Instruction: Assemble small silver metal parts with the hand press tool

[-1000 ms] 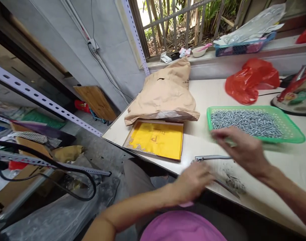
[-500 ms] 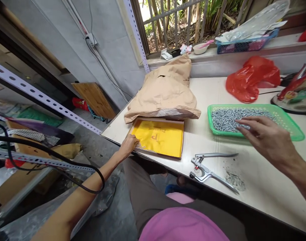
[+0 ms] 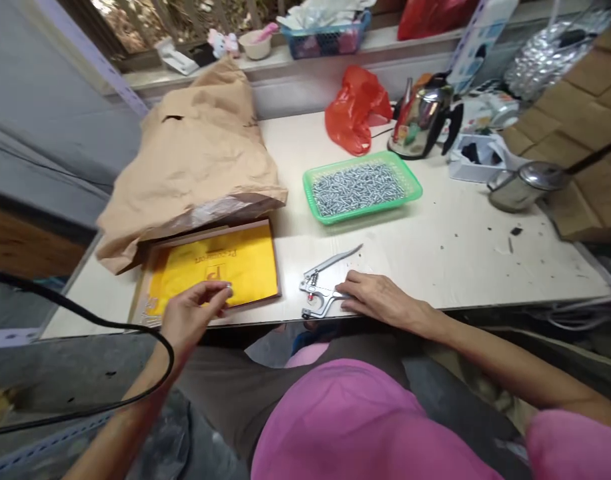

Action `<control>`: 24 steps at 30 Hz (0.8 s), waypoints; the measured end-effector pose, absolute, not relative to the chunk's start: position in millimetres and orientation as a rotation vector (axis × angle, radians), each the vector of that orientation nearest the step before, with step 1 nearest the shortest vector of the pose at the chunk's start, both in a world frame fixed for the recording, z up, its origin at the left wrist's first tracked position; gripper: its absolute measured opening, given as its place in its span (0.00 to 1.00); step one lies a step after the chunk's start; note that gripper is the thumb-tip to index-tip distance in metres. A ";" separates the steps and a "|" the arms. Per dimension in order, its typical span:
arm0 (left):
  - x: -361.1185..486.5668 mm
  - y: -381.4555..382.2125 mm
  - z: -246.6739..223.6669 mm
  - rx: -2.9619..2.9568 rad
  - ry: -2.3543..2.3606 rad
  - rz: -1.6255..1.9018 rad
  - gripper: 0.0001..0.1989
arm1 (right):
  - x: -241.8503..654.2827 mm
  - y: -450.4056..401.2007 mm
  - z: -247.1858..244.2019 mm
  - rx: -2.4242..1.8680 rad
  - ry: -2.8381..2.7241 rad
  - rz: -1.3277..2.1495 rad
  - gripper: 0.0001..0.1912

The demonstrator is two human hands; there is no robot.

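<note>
My left hand (image 3: pixel 195 313) is over the front of a shallow box (image 3: pixel 278 283) lined with a yellow printed sheet (image 3: pixel 250 260). Its thumb and forefinger are pinched on a tiny shiny piece, too small to name. Several small metal pieces (image 3: pixel 150 312) lie in the box's near left corner. On the table, silver hand pliers (image 3: pixel 325 293) with a spring and a round jaw opening lie with their handles apart. The fingers of my right hand (image 3: pixel 378 298) are closed round the nearer handle. Behind the pliers, a green plastic basket (image 3: pixel 313 212) holds many small metal pins (image 3: pixel 358 187).
A large brown paper sack (image 3: pixel 200 153) overhangs the box's back edge. Farther back are a red plastic bag (image 3: pixel 355 110) and a metal kettle (image 3: pixel 423 120). A glass jug (image 3: pixel 520 187) stands at the right. A black cable (image 3: pixel 110 323) loops across my left forearm.
My left hand has lifted from the box's corner with a tiny piece. My right hand has come from above the basket down to the pliers. The view has swung right.
</note>
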State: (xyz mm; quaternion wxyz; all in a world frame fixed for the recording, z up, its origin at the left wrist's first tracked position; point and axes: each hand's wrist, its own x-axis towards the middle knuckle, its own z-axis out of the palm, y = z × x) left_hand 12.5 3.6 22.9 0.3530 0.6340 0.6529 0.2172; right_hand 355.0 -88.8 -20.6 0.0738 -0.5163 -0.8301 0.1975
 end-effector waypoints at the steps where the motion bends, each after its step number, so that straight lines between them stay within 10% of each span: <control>1: 35.8 -5.2 23.6 1.533 1.605 0.526 0.19 | 354.8 -90.2 -23.0 -1.579 -2.494 0.584 0.12; 24: 126.9 -21.1 -19.6 1.173 1.440 0.034 0.18 | 353.2 -92.6 -35.0 -1.629 -2.428 0.479 0.10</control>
